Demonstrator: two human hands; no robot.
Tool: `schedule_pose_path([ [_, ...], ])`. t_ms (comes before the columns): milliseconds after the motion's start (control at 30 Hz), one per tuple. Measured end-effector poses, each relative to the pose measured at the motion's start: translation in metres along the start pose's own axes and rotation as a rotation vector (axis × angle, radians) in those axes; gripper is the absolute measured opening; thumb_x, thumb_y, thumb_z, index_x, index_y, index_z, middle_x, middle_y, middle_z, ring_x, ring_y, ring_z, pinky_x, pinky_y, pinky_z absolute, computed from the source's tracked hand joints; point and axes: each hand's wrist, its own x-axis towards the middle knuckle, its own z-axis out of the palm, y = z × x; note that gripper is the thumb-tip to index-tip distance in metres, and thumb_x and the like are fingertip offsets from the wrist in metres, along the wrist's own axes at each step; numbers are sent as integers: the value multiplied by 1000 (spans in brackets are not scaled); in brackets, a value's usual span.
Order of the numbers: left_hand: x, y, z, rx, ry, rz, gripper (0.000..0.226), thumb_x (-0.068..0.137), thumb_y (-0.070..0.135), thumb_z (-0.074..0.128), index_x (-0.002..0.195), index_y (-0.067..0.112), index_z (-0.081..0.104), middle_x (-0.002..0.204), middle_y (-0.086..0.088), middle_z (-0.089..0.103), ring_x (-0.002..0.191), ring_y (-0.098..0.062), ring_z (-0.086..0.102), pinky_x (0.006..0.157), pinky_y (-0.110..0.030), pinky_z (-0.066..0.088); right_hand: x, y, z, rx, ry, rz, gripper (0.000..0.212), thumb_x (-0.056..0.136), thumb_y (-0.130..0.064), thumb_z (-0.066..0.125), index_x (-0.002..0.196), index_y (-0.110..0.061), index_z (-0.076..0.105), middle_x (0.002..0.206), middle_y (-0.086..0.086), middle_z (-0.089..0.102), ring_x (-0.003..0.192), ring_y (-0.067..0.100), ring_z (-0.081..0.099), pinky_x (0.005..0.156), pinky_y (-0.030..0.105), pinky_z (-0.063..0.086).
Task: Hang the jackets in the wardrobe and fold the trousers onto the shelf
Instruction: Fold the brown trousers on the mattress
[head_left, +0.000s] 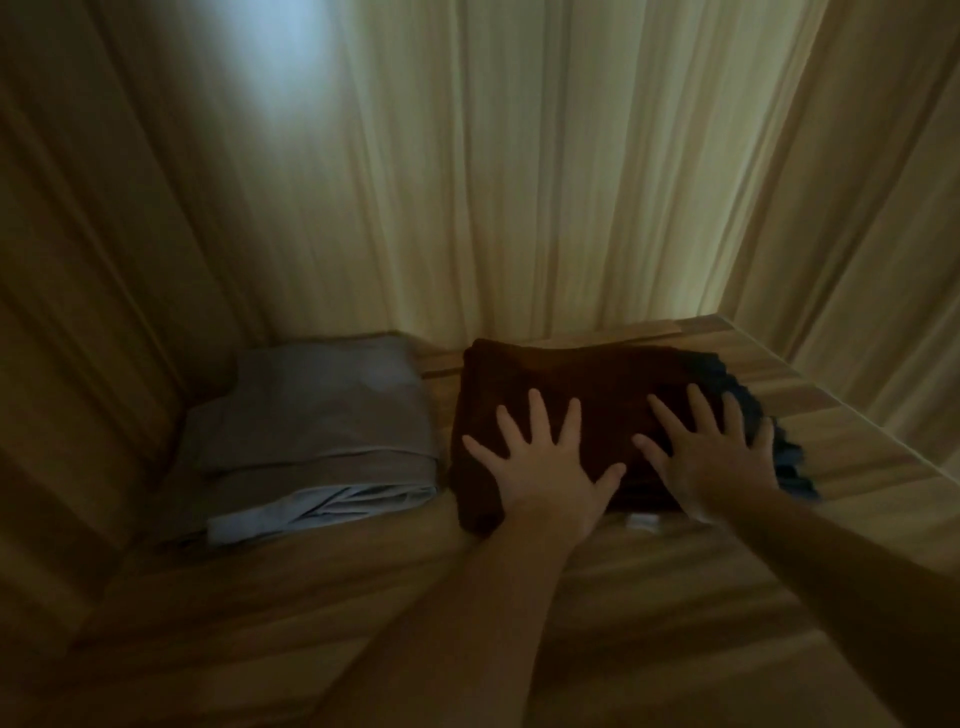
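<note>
Folded dark brown trousers lie on the wooden wardrobe shelf, on top of a dark blue folded garment that shows along their right edge. My left hand presses flat on the brown trousers near their front, fingers spread. My right hand presses flat on their right part, fingers spread too. A white label peeks out under the front edge. To the left sits a stack of folded grey and light blue trousers.
Wooden wardrobe walls close in on the left, back and right. Bare shelf surface lies in front of both stacks and to the right of the brown one. The light is dim.
</note>
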Motion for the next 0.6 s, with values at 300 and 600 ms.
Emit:
schedule_pose_path([
  [300, 47, -36, -1, 75, 15, 24, 72, 93, 70, 18, 149, 42, -18, 161, -6, -18, 145, -45, -5, 103, -75, 9, 85, -33, 0, 244, -60, -83, 69, 92, -70, 22, 152, -45, -2, 164, -1, 0, 148, 37, 0, 118, 54, 10],
  [600, 53, -46, -2, 79, 36, 70, 71, 91, 73, 18, 150, 44, -10, 163, -6, -9, 146, -42, -6, 103, -76, 2, 104, -32, 2, 265, -77, -157, 70, 90, -71, 23, 151, -46, -2, 164, -3, -6, 148, 37, -6, 118, 52, 6],
])
